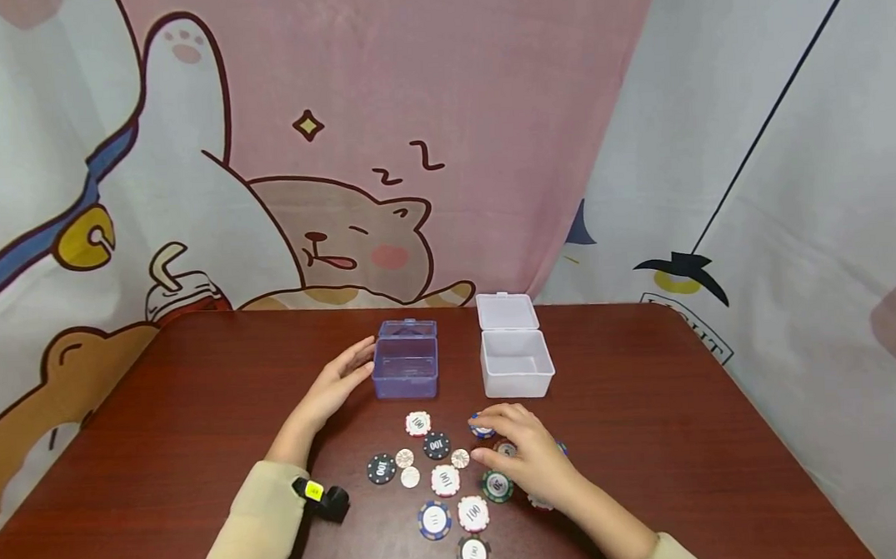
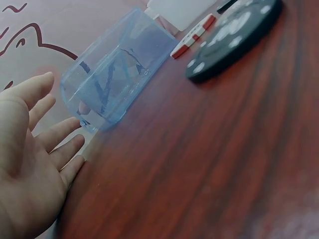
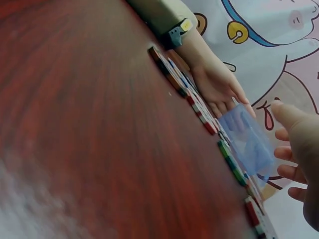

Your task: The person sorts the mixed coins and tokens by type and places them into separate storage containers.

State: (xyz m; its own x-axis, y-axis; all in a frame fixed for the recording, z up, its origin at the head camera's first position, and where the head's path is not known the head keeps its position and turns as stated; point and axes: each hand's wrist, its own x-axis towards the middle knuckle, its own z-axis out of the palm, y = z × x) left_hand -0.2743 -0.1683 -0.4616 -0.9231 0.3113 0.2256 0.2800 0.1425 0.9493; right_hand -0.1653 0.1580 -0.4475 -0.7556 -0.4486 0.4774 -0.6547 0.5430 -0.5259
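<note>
My left hand lies open on the table, fingers straight and loosely spread, its fingertips just beside the left wall of the blue box; I cannot tell whether they touch it. The blue box sits at about 12 o'clock from the scattered chips, lid shut, its long axis running left to right across the table. Just beside it at 3 o'clock stands the white box, its lid tipped back and open toward the far edge.

My right hand rests over the chips at their 3 o'clock side, fingers curled, the fingertips pinching a blue-edged chip, which lies about flat. The other chips lie flat on the wood: a black one at 9 o'clock, a red-and-white one at 12, a green one under my palm's edge.
</note>
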